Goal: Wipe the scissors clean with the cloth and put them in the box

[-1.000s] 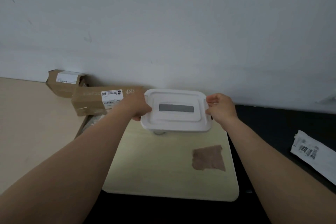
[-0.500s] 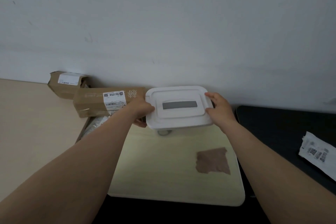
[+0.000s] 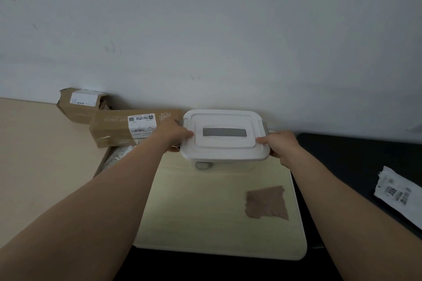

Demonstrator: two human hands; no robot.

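Shifted nearer since before, the right hand (image 3: 282, 145) grips the box (image 3: 223, 145) corner; the left hand (image 3: 173, 133) grips opposite, fingers apparently underneath.

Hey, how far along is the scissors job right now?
Likely near the end. Done: the cloth lies on the pale mat, no scissors out in view. In hand: left hand and right hand grip the lidded white box. Left: perhaps only letting go; I cannot confirm the scissors are inside.
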